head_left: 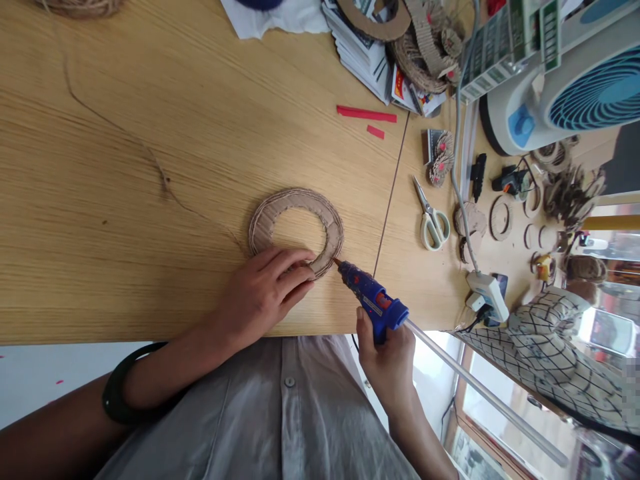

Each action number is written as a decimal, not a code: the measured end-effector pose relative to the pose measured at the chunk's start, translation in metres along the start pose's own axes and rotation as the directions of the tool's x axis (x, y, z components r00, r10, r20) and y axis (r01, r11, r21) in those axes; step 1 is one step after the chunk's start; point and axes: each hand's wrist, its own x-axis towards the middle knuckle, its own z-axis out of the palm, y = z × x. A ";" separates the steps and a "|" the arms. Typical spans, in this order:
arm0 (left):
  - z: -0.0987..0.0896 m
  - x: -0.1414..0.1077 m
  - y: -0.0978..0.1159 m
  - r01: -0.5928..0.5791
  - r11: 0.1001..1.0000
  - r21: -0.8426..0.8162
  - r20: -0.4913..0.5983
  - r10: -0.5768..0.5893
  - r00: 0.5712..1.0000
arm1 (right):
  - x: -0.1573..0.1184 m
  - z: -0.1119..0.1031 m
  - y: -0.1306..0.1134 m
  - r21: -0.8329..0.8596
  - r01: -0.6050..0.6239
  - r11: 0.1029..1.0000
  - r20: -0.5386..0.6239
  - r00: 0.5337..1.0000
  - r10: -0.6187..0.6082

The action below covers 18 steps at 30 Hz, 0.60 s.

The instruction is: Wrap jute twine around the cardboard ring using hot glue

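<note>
A brown cardboard ring with twine round its outer edge lies flat near the table's front edge. My left hand is closed on the ring's lower left part, its fingers together across the rim. My right hand is wrapped round the handle of a blue glue gun, whose tip touches or almost touches the ring's lower right edge. A long clear glue stick sticks out of the gun's back. From the ring, a thin strand of twine runs to the upper left.
Red strips lie beyond the ring. Scissors and a white power strip with a grey cable are to the right. A fan, paper stacks and cardboard pieces crowd the back right. A twine ball sits at the top left.
</note>
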 end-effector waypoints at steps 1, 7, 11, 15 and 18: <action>0.000 0.000 0.000 0.002 1.000 0.001 -0.007 -0.002 1.000 | 0.000 0.000 0.000 0.007 0.003 1.000 0.002 1.000 -0.003; -0.002 -0.003 0.001 -0.018 1.000 0.024 -0.021 0.018 1.000 | -0.001 -0.003 -0.005 0.040 0.016 0.999 -0.017 1.000 -0.016; 0.003 -0.001 0.007 -0.012 0.996 0.090 -0.052 0.017 0.999 | -0.003 -0.001 -0.005 0.119 -0.043 0.992 -0.042 0.998 0.048; 0.012 0.010 0.016 0.137 0.986 0.099 -0.133 -0.124 0.983 | -0.002 0.002 0.001 0.174 -0.108 0.979 -0.072 0.990 0.122; 0.010 0.015 0.016 0.169 0.986 -0.014 -0.198 -0.168 0.966 | 0.001 0.005 0.008 0.174 -0.106 0.979 -0.101 0.987 0.125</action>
